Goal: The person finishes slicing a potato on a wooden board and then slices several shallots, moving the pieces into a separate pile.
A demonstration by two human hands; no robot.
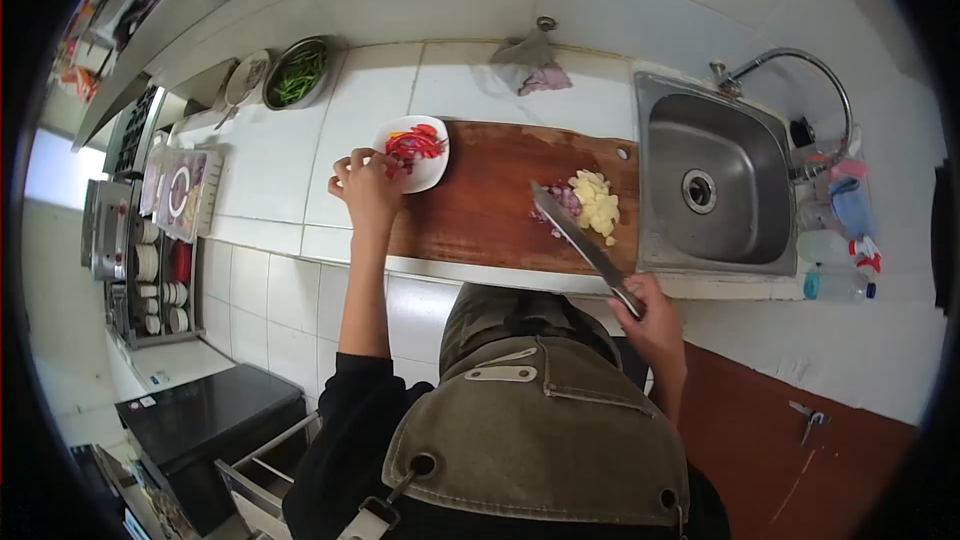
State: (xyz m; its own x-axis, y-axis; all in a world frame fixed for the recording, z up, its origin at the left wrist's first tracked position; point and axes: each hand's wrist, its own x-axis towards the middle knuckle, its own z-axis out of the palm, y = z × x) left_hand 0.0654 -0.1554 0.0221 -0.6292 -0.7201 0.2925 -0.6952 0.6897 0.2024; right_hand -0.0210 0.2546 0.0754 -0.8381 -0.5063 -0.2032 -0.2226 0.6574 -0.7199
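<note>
My right hand (652, 320) is wrapped round the handle of a kitchen knife (588, 248). Its broad blade slants up and left over the cutting board, the tip beside a small heap of chopped purple shallot (562, 202). Touching that heap on the right is a pile of sliced pale-yellow garlic (597, 208). My left hand (366, 183) hovers at the lower left rim of a white dish (432, 172), fingers bent and apart. Sliced red chilli (418, 143) lies in this dish, with darker reddish bits near my fingertips. The fingertips' undersides are partly hidden.
The wooden cutting board (480, 220) lies beside a steel sink (720, 240) with a curved tap (800, 58). A metal bowl of green chillies (298, 77) and plastic containers (190, 195) stand left. A small bag (525, 60) hangs at the wall. Bottles (835, 270) stand far right.
</note>
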